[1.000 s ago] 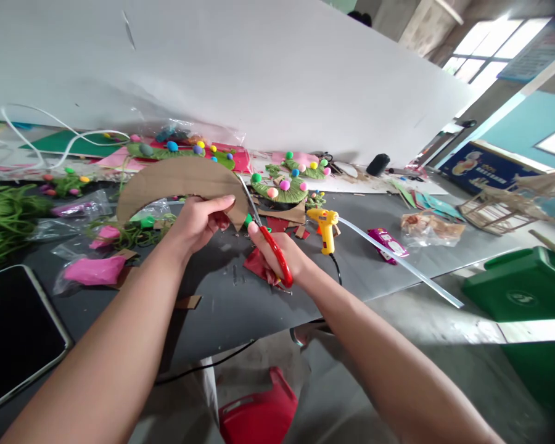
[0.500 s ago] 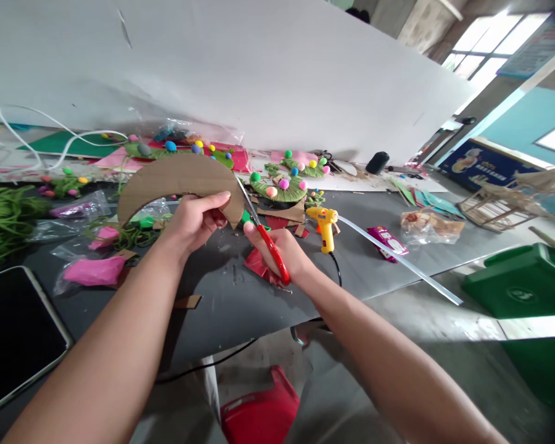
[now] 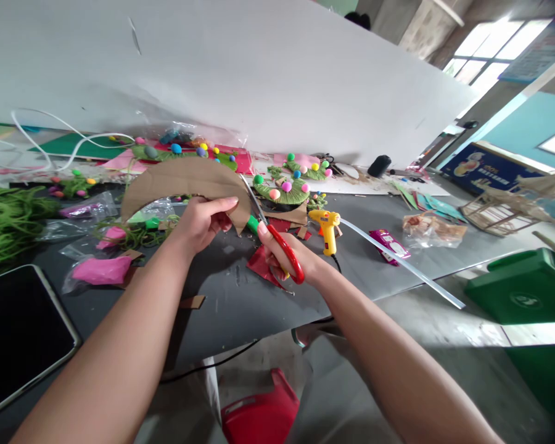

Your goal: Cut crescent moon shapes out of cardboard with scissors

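My left hand [image 3: 202,221] pinches the right end of a brown cardboard crescent [image 3: 180,179], holding it up over the grey table [image 3: 231,296]. My right hand [image 3: 289,256] grips red-handled scissors [image 3: 282,250], fingers through the loops. The blades [image 3: 254,200] point up and left and meet the crescent's right edge. A red paper scrap [image 3: 260,262] lies on the table under my right hand.
A yellow glue gun [image 3: 326,227] with a long clear stick stands just right of the scissors. Green discs with coloured pompoms [image 3: 282,188], pink bags [image 3: 99,270] and green string [image 3: 4,222] crowd the back and left. A tablet [image 3: 13,333] lies lower left, a green bin [image 3: 522,287] at right.
The hands, cardboard and scissors stay together. The view has shifted slightly right, and the scissors sit a little lower and further right against the crescent's edge.
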### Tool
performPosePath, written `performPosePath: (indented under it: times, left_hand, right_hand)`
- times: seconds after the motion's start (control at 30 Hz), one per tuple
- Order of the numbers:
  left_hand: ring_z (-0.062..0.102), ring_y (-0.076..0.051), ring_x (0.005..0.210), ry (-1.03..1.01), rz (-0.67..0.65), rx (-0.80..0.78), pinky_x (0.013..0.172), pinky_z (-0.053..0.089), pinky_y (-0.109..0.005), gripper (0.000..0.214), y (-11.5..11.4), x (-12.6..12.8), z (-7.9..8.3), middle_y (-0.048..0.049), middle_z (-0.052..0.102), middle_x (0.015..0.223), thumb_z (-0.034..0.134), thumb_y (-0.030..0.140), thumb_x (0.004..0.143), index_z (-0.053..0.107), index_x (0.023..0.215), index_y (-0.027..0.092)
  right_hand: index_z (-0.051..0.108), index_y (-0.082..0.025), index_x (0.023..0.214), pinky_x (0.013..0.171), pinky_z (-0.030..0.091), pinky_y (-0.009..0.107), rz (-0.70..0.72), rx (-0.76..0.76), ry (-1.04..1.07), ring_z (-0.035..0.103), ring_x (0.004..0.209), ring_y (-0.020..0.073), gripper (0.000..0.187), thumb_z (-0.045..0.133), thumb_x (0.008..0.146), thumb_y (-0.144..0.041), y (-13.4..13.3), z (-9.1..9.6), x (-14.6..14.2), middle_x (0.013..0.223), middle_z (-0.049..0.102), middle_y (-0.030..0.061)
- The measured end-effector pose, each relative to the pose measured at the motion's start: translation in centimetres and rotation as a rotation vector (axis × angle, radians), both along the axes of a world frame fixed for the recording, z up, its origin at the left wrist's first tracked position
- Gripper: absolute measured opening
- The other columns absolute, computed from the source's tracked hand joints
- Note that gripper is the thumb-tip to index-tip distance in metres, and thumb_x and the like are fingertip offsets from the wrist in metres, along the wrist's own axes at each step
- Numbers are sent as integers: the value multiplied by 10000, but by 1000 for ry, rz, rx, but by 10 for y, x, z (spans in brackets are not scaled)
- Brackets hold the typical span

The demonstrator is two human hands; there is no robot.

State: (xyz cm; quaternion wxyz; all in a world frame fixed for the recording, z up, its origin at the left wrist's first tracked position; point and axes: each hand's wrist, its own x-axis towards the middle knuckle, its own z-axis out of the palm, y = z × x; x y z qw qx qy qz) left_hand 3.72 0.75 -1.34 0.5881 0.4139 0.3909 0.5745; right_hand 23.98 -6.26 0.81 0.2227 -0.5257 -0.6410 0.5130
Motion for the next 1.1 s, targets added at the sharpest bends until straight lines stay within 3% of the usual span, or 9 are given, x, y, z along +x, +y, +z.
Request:
performPosePath:
  times: [0.5, 0.6, 0.73, 0.9, 1.1]
  left_hand:
    - [525, -104, 426, -23, -6, -5, 395, 414, -242, 259, 2, 1, -6, -6, 646, 594, 931, 253, 567, 734, 686, 134]
    - [533, -102, 438, -62, -6, -2, 398, 417, -237, 260, 1, 0, -5, -11, 657, 628, 919, 223, 587, 735, 743, 124]
    - [531, -95, 435, -92, 20, -16, 394, 422, -231, 237, 0, 0, -2, -23, 667, 645, 899, 226, 615, 739, 750, 113]
    - [542, -102, 440, -36, -23, -29, 390, 436, -236, 276, 0, 0, 0, -24, 663, 633, 923, 261, 567, 758, 723, 105]
    - [537, -108, 447, -16, -23, -18, 392, 423, -242, 234, 1, 1, -1, -30, 666, 633, 897, 268, 589, 766, 717, 121]
  right_hand:
    - [363, -243, 516, 341, 444, 261, -107, -33, -38, 524, 345, 146, 799, 430, 876, -953, -1, -10, -7, 409, 501, 29]
    - [352, -247, 538, 317, 414, 259, -156, -61, -32, 519, 334, 151, 783, 508, 840, -952, -1, -11, -9, 404, 473, 7]
    - [322, -241, 582, 345, 366, 226, -174, 37, 9, 472, 367, 108, 758, 634, 828, -886, 3, -13, -8, 438, 410, -36]
    - [373, -234, 640, 398, 402, 244, -100, 29, 51, 476, 411, 111, 746, 439, 890, -934, 7, -13, -2, 519, 431, -30]
    - [402, -235, 660, 396, 404, 250, -37, -4, 19, 494, 422, 122, 760, 392, 873, -964, 7, -16, 2, 532, 446, -20]
